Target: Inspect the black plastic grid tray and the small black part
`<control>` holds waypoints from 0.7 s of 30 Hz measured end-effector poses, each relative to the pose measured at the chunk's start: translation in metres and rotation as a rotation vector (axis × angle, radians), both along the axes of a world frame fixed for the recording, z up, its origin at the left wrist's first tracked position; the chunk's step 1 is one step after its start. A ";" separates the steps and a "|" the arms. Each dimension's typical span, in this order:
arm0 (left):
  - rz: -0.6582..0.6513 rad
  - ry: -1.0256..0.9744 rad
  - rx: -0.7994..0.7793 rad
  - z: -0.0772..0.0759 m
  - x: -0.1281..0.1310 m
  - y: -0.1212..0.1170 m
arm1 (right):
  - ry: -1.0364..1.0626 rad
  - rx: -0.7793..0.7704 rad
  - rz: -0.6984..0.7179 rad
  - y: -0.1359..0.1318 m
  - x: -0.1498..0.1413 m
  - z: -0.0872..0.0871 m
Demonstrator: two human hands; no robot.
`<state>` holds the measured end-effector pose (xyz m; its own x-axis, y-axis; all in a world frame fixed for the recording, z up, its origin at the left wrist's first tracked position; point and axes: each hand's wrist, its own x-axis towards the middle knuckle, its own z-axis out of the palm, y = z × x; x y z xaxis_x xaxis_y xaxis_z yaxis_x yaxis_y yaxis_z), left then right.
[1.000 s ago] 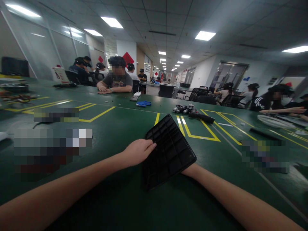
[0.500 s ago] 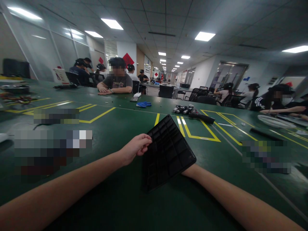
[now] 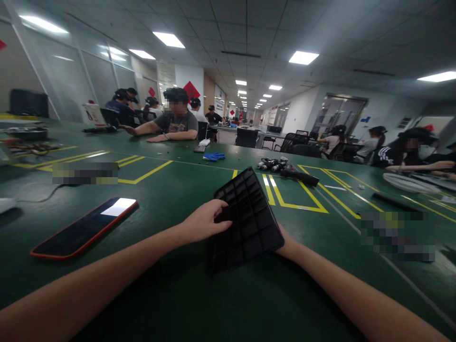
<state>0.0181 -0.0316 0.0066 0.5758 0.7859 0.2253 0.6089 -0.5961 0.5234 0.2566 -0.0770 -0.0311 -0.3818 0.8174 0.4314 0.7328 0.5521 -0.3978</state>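
A black compartment tray (image 3: pixel 251 213), divided into a grid of small square cells, is tilted up above the table in front of me. My right hand (image 3: pixel 284 241) holds it from behind; its fingers are hidden by the tray and only the heel of the hand and wrist show. At the tray's left side is my left hand (image 3: pixel 208 221), thumb and forefinger apart, the tips over the cells. I see nothing between those fingers, and whether they touch the tray I cannot tell.
A phone in an orange case (image 3: pixel 85 228) lies left on the green table (image 3: pixel 171 304). Farther off are a blue glove (image 3: pixel 214 156), a bundle of dark cables and metal parts (image 3: pixel 274 163), and yellow tape outlines. A person (image 3: pixel 176 116) sits across the table.
My left hand's fingers have gone from bunched together to spread, reaching farther over the tray. The tray has turned and shifted slightly left. The person opposite has stretched an arm out sideways.
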 end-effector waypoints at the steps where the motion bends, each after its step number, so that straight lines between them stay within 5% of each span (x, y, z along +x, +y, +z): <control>1: 0.039 0.037 0.023 0.004 -0.008 0.008 | 0.028 -0.021 -0.051 0.005 0.010 0.001; 6: 0.274 0.274 0.057 0.019 -0.068 0.056 | 0.068 -0.072 -0.449 0.025 0.087 -0.005; 11: 0.327 0.487 -0.005 0.012 -0.098 0.084 | -0.149 -0.087 -0.538 0.024 0.139 -0.020; 16: 0.310 0.420 0.092 0.015 -0.089 0.086 | -0.310 -0.006 -0.572 0.022 0.132 -0.014; 19: 0.317 0.266 0.265 0.020 -0.064 0.062 | -0.278 0.107 -0.578 0.016 0.105 -0.003; 21: 0.201 0.158 0.266 0.015 -0.040 0.035 | -0.183 0.087 -0.476 0.005 0.077 0.004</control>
<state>-0.0215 0.0038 0.0221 0.4596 0.8127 0.3583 0.7886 -0.5590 0.2564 0.3333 -0.0715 -0.0275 -0.0517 0.8831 0.4663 0.9643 0.1656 -0.2067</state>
